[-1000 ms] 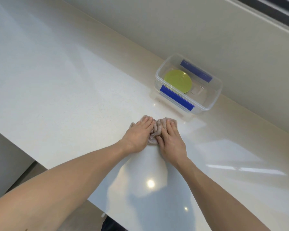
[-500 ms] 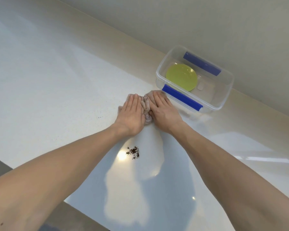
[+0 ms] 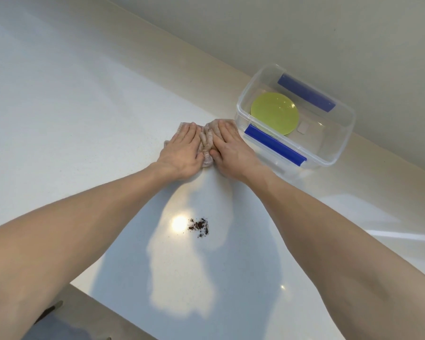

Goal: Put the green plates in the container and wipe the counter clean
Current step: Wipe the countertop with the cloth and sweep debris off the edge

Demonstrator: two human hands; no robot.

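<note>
Hands farther from crumbs

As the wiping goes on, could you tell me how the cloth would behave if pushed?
The cloth looks floppy: it bunches between the left hand and right hand. It would probably slide easily, since the counter looks glossy.

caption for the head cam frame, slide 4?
Both hands press a cloth flat on the counter; dark crumbs remain, green plates sit in the container.
</note>
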